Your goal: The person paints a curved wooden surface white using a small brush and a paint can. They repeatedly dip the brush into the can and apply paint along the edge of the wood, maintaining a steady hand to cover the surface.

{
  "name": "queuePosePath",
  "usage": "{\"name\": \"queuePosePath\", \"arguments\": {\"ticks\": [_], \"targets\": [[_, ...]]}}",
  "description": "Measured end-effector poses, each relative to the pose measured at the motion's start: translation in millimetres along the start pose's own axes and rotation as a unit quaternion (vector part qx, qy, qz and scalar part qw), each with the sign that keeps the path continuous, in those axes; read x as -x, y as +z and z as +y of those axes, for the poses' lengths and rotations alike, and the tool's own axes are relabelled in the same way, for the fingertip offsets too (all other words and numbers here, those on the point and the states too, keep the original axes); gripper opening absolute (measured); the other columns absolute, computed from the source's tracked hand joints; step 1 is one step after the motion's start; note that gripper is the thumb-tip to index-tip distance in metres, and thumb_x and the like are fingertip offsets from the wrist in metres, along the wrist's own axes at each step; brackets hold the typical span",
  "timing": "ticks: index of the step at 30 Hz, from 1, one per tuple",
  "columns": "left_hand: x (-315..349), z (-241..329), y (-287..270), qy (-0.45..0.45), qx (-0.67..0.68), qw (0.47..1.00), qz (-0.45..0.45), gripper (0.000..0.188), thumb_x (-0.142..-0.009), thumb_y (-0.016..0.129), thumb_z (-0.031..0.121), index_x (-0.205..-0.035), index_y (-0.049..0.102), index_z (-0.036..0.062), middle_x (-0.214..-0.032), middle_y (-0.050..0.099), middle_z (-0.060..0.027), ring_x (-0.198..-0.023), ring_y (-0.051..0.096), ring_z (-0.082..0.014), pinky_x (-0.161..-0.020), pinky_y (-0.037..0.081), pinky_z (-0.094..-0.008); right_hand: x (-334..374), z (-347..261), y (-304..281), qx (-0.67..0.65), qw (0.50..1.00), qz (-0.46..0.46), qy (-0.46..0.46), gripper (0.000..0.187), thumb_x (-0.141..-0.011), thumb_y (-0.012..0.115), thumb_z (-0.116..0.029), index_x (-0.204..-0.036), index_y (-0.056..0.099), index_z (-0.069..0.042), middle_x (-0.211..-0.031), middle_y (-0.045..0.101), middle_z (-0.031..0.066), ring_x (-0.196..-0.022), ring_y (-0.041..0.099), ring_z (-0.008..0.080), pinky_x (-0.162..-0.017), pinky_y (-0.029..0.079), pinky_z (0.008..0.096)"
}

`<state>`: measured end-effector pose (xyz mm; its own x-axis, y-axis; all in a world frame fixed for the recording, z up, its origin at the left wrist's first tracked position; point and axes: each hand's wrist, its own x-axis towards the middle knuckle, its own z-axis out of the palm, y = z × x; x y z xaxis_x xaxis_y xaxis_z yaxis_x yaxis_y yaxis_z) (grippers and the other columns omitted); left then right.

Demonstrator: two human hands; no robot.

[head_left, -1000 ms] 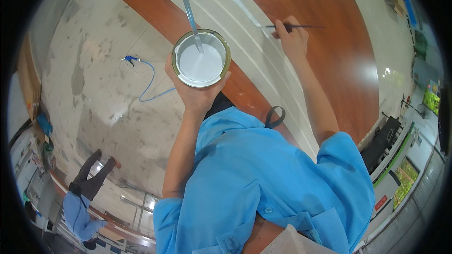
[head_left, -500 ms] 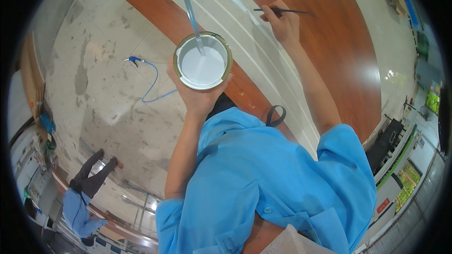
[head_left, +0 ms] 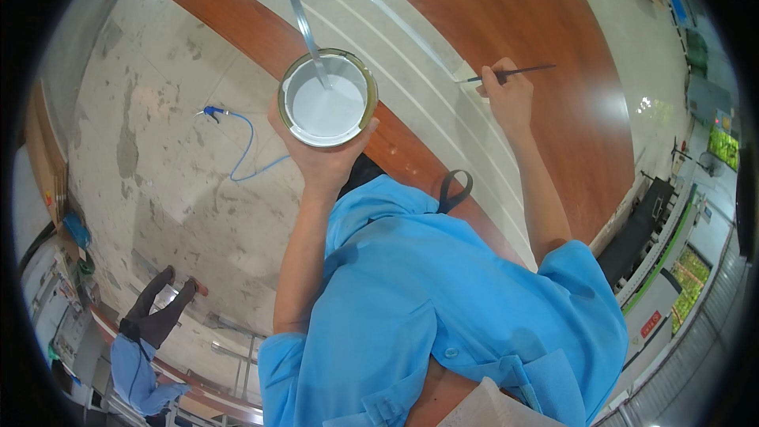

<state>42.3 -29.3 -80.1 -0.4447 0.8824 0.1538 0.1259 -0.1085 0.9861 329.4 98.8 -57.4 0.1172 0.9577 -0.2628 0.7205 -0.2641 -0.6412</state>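
Note:
My left hand [head_left: 320,170] is wrapped round an open metal can [head_left: 365,75], held up over the panel's left edge. White paint [head_left: 328,115] fills part of the can, and a long flat stick [head_left: 294,8] stands tilted in it. My right hand [head_left: 510,103] pinches a thin paintbrush [head_left: 522,71] with a dark handle. The brush's tip points left and meets the end of a glossy wet-looking stripe [head_left: 403,20]. That stripe runs along the border between a pale grooved band [head_left: 371,55] and a wide reddish-brown wood-grain surface [head_left: 538,24].
A narrower wood-grain strip [head_left: 229,20] borders the band on the left. On the stained floor lies a blue air gun [head_left: 212,113] with its hose [head_left: 251,142]. Another person [head_left: 142,348] stands at the lower left. A black strap loop [head_left: 456,190] sticks out by my waist.
My right hand has moved nearer and to the right along the border, with the brush tip following. The can appears slightly further left in view, still in my left hand.

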Motion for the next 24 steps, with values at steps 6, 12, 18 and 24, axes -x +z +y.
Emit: {"name": "queuePosePath", "arguments": {"ticks": [6,12,18,24], "targets": [[-0.9,-1.4,-2.1,-0.01,-0.009,1.0,-0.003,0.117,-0.067,0.1,0.017,-0.153,0.022,0.0047,-0.145,0.042,-0.0156,-0.137,0.048,-0.0288,-0.113,0.044,-0.0439,-42.7,-21.5,48.5,-0.095,0.976,-0.003,-0.199,0.021,-0.102,0.069,-0.02,-0.099,0.067,0.001,-0.077,0.075,0.0108,-0.078,0.077,0.0168,-0.071,0.056,0.0304],[-1.0,7.0,-7.2,-0.004,-0.04,0.999,0.017,0.117,-0.068,0.1,0.022,-0.153,0.022,0.0047,-0.144,0.042,-0.0157,-0.137,0.048,-0.0292,-0.114,0.043,-0.0451,-72.1,-41.2,87.0,-0.18,0.967,-0.063,-0.172,0.023,-0.102,0.07,-0.019,-0.108,0.069,0.003,-0.083,0.075,0.009,-0.079,0.076,0.0147,-0.07,0.055,0.0273],[-7.5,6.0,-6.0,-0.001,-0.049,0.999,0.015,0.115,-0.068,0.1,0.021,-0.153,0.023,0.0052,-0.144,0.041,-0.0156,-0.137,0.048,-0.0293,-0.114,0.043,-0.0445,-53.5,-27.8,39.7,-0.051,0.984,-0.075,-0.156,0.022,-0.101,0.067,-0.019,-0.103,0.07,0.003,-0.08,0.074,0.0134,-0.076,0.076,0.0177,-0.07,0.056,0.0311],[-9.5,2.0,-9.8,-0.019,-0.024,1.0,0.005,0.115,-0.068,0.1,0.019,-0.153,0.024,0.0046,-0.144,0.041,-0.0154,-0.137,0.047,-0.0287,-0.114,0.043,-0.0441,-36.1,-33.2,23.2,0.02,0.989,-0.052,-0.138,0.022,-0.1,0.067,-0.02,-0.101,0.07,0.002,-0.08,0.075,0.0155,-0.074,0.076,0.0203,-0.069,0.056,0.0323]]}}
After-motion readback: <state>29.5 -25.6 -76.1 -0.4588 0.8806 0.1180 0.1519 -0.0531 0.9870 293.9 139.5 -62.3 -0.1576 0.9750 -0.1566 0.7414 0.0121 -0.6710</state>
